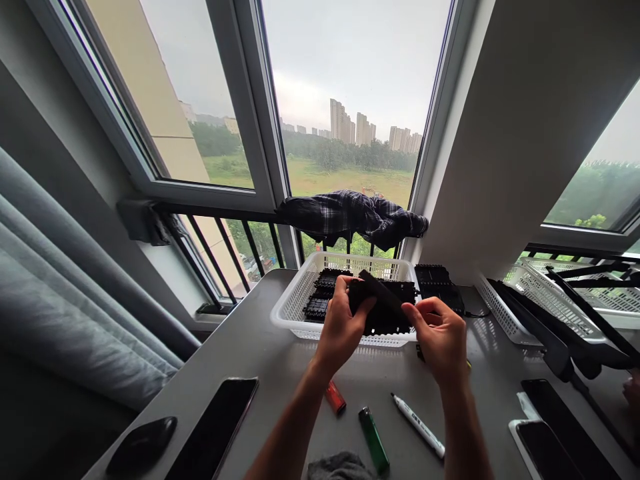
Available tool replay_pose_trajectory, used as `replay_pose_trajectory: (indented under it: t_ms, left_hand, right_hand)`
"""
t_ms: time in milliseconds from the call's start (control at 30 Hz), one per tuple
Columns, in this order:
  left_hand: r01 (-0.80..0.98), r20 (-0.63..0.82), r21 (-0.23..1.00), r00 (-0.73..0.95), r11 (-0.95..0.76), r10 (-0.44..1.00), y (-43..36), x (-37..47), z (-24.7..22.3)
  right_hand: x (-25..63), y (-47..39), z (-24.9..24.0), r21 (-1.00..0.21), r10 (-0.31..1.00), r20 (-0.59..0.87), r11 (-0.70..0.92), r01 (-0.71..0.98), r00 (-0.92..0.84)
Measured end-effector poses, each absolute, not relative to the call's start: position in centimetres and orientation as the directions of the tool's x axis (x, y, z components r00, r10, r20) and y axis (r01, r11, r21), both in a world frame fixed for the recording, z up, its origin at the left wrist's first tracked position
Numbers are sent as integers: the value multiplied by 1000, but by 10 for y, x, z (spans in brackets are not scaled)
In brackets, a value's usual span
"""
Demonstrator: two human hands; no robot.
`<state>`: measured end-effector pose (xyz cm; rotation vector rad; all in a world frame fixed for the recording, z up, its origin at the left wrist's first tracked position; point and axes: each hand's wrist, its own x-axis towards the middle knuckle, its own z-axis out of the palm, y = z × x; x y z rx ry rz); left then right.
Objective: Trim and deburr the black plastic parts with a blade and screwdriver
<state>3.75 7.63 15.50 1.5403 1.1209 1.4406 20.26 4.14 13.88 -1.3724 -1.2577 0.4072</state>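
My left hand (345, 321) is closed, thumb and fingers pinching a flat black strip (383, 293) near its upper end. At the strip's lower right end, the thumb and fingers of my right hand (443, 333) are pinched on it too. The strip slants down to the right. Directly behind and below it is a black panel with notched edges (385, 323); whether my left hand also grips this panel I cannot tell. Both hands are over the near side of a white perforated basket (295, 320), which contains more black notched plastic parts (317, 307).
Black parts (435, 280) lie right of the basket. Nearer are a red lighter (336, 399), a green lighter (373, 440), a white marker (417, 425), a phone (215, 427) and a black mouse (143, 445). More baskets (515, 327) with long black pieces stand right; a person's hand (633, 390) shows there.
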Motion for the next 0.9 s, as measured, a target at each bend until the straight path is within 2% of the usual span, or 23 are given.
replay_pose_trajectory:
  t_ms: [167, 367, 533, 633, 767, 900]
  left_hand:
    - [125, 351, 931, -38, -344, 936, 77, 37, 157]
    - [131, 361, 924, 18, -361, 932, 76, 41, 156]
    - [60, 336, 941, -45, -333, 941, 79, 37, 156]
    - [32, 325, 946, -80, -324, 942, 81, 35, 156]
    - [8, 309, 951, -61, -309, 949, 80, 36, 156]
    - [-13, 308, 951, -50, -309, 950, 81, 34, 156]
  right_hand:
    - [213, 41, 138, -864, 787, 434, 226, 451, 438]
    - [190, 34, 143, -839, 830, 455, 277, 469, 323]
    - [208, 35, 145, -843, 752, 453, 187, 505, 478]
    - [218, 37, 145, -877, 758, 408, 169, 451, 509]
    - [211, 38, 143, -917, 810, 356, 205, 344, 466]
    - [207, 41, 139, -921, 820, 348, 207, 331, 454]
